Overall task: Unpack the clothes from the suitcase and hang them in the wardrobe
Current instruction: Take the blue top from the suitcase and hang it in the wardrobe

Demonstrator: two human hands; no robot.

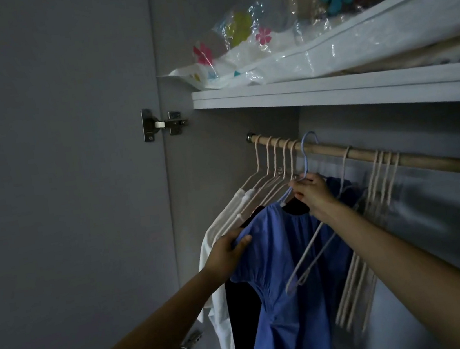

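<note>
The wardrobe door [59, 168] stands open on the left, with a metal hinge [164, 123] where it joins the side wall. Inside the wardrobe, a wooden rail [338, 151] runs under a shelf [329, 92]. On the shelf lie clear plastic bags [264, 48] with bright flowers on them.

From the rail hang a white top [215, 265], then something dark [241, 306], then a blue dress [285, 284]. Its blue hanger [305, 152] has its hook over the rail. More to the right hang bare pale hangers [377, 183].

The left hand [228, 253] reaches up, and its fingers and thumb are closed on the shoulder of the blue dress. The right hand [312, 192] reaches higher, and its fingers pinch the blue hanger just under the hook. Both arms stretch up from the bottom.
</note>
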